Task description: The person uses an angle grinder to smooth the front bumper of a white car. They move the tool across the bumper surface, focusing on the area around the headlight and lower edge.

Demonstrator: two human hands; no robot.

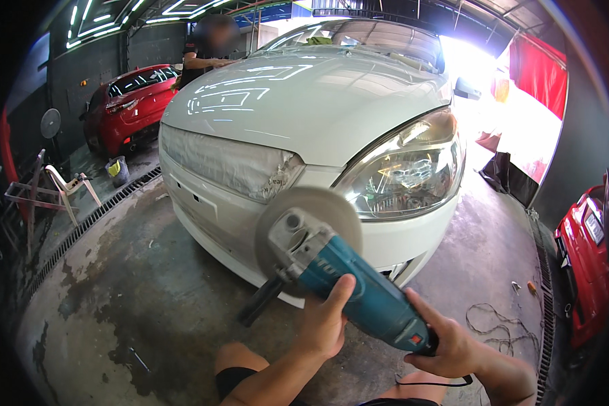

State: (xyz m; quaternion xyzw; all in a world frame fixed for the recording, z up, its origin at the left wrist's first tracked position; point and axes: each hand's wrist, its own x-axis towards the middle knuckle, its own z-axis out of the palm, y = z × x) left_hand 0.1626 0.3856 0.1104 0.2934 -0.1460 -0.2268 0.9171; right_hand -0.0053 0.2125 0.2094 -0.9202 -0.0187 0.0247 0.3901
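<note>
1. Polisher [375,298], blue with a metal head, lies slantwise before the front of the white car [287,128], head up and left, rear end down and right
2. Left hand [323,325] is wrapped around the underside of the body near the head, its thumb along the side; the grip is closed on the tool
3. Right hand [446,345] is closed around the rear end, with the cord [446,384] trailing below it
4. Round pad [342,211] is blurred and overlaps the bumper [402,237]; whether it touches the paint I cannot tell
5. Pad rim reaches, in this view, the lower corner of the headlight [406,172] and the right end of the pale masking sheet [223,159], so several edges sit close to it
6. Side handle [260,301] sticks out down and left over the floor [183,298], apart from both hands
7. Stained floor spreads left from the knees [240,357] to a drain grate [95,223], with a thin stick [140,360] lying on it
8. On the right, a narrower strip of floor bears a loose cable [504,328] beside another grate [547,304]; red bodywork [592,257] stands past that grate
9. Another person [206,57] stands by the far left side of the hood, well apart from the tool
</note>
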